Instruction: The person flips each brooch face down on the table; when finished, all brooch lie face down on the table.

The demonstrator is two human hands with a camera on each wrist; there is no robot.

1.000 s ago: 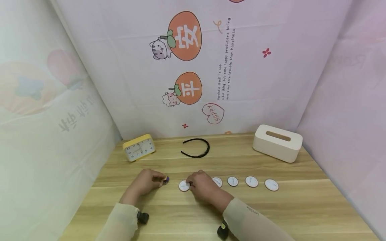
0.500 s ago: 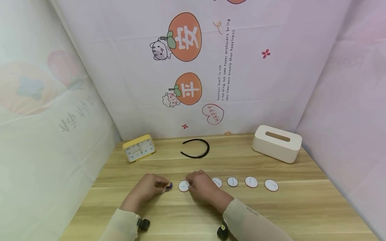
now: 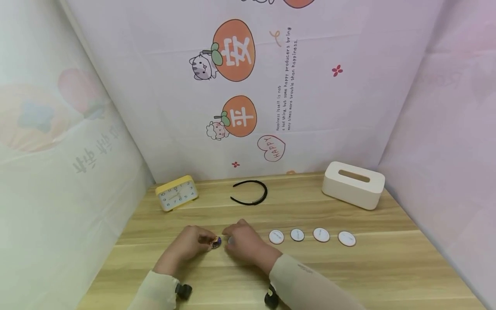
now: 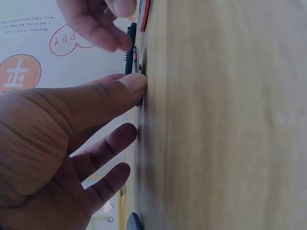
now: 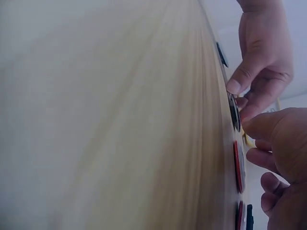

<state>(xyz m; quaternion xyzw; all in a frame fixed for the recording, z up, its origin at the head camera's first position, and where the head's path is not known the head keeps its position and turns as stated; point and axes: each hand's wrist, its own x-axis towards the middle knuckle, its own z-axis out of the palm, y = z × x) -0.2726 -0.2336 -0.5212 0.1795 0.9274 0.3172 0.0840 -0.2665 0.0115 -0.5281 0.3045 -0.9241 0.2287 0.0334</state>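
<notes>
My left hand (image 3: pixel 190 242) pinches a colourful pin badge (image 3: pixel 216 242) between thumb and fingertips, on edge close to the wood in the left wrist view. My right hand (image 3: pixel 245 242) is just to its right, over another white-backed badge (image 3: pixel 230 240) that it mostly hides. In the left wrist view the right hand's fingers (image 4: pixel 125 44) are loosely bent near the top of the pinched badge (image 4: pixel 136 60). The right wrist view has the right thumb and fingers (image 5: pixel 254 125) right beside that badge's edge, with a red-rimmed badge (image 5: pixel 239 167) next to them.
Several badges lie white back up in a row to the right, such as one badge (image 3: pixel 276 237) and the end badge (image 3: pixel 346 238). Behind stand a yellow alarm clock (image 3: pixel 177 193), a black headband (image 3: pixel 265 191) and a white tissue box (image 3: pixel 353 185). Printed cloth (image 3: pixel 310 150) encloses the table.
My right hand has moved left from the edge of the white-backed badge to over it, close to the left hand. The left hand has brought its badge slightly right and nearer.
</notes>
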